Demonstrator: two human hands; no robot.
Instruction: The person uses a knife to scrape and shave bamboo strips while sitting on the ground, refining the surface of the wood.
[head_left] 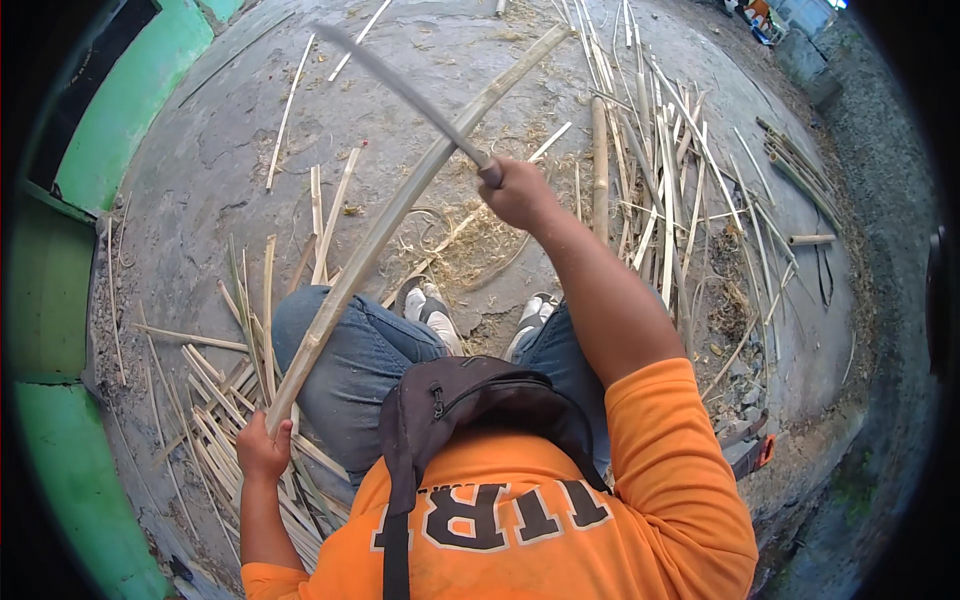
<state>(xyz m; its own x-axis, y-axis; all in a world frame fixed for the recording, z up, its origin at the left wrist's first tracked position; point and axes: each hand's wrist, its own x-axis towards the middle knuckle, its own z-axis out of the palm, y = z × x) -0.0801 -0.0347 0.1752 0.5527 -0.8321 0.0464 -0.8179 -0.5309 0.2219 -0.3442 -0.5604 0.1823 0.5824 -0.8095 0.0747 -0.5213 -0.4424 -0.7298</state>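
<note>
My left hand [263, 447] is closed round the lower end of a long split bamboo pole [385, 222], which slants up and away to the right across my left knee. In my right hand [520, 193] is the handle of a machete [400, 88], its long blade pointing up and to the left. The blade crosses over the pole near its upper part; whether the two touch, I cannot tell. Bamboo shavings [455, 240] lie on the ground between and beyond my feet.
Cut bamboo strips [215, 420] are heaped at my left, with more strips [668, 190] piled at the right. Thicker bamboo poles [800, 170] lie farther right. A handsaw [755, 455] rests near my right side. A green wall [110, 130] borders the left.
</note>
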